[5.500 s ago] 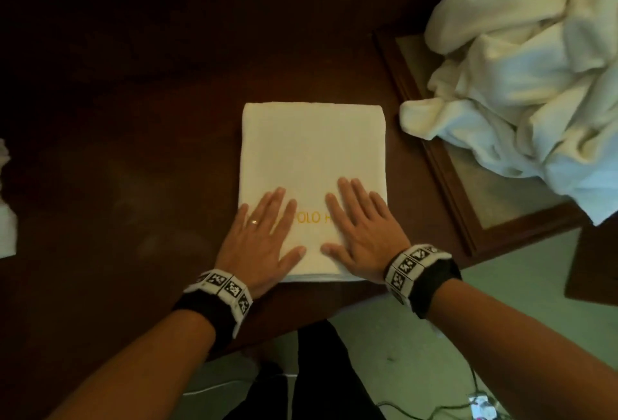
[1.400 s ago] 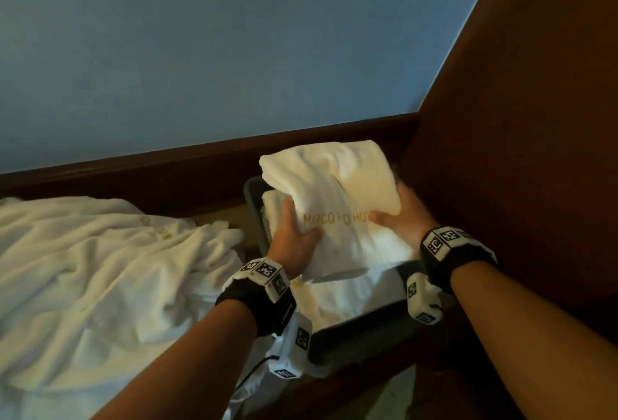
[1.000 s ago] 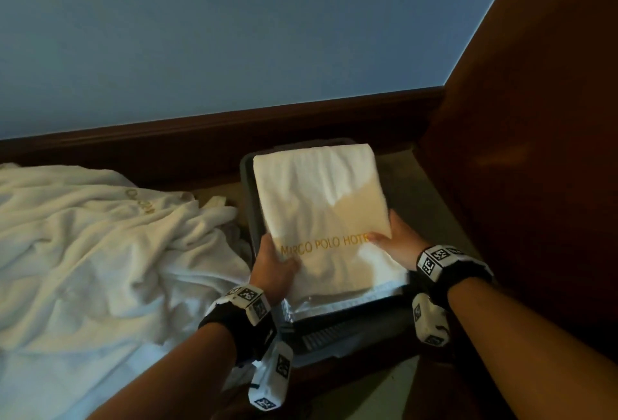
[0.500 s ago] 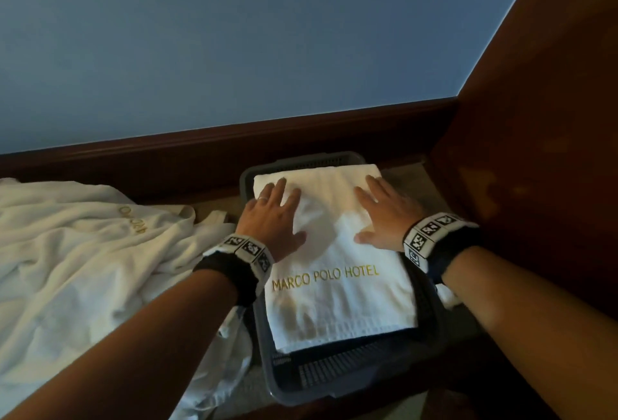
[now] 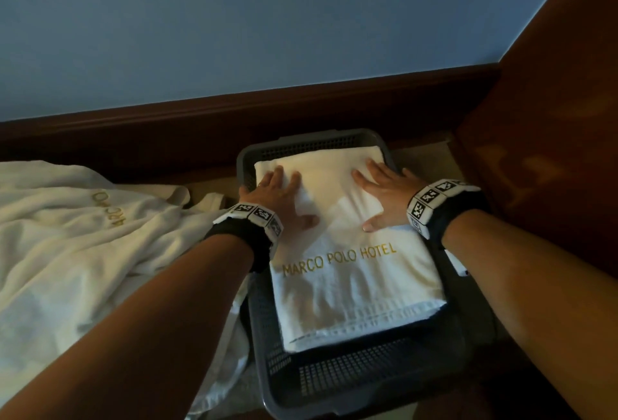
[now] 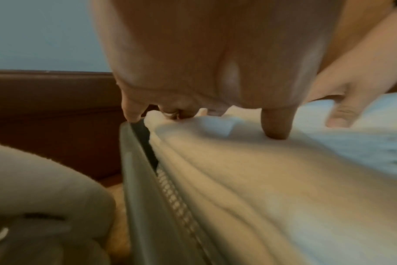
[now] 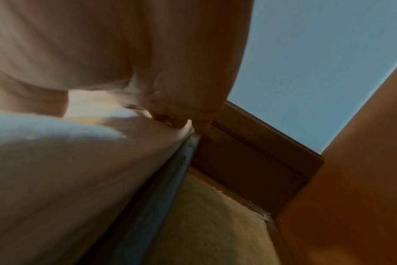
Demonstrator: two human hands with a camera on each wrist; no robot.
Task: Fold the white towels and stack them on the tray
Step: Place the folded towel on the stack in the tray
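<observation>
A blue wall fills the upper part of the room, with a dark wooden baseboard running along its foot. To the right of the tray stands a tall brown wooden panel. To the left of the tray lies a large loose heap of unfolded white towels, rumpled, with gold lettering showing on one fold.

The tray is a dark grey plastic one with latticed sides, set close against the baseboard. Inside it sits a folded white towel, lying flat on top of other folded white layers, whose edges show along the tray's left wall in the left wrist view. Gold letters across the towel read MARCO POLO HOTEL. Its near edge stops short of the tray's near rim.

Both of the person's hands rest on the far half of that towel, beyond the lettering. The left hand lies palm down near the towel's far left corner, fingers straight and spread, pressing the cloth; a ring shows on one finger. The right hand lies palm down near the far right edge, fingers likewise spread and flat. Each wrist wears a black band with black-and-white square markers.
</observation>
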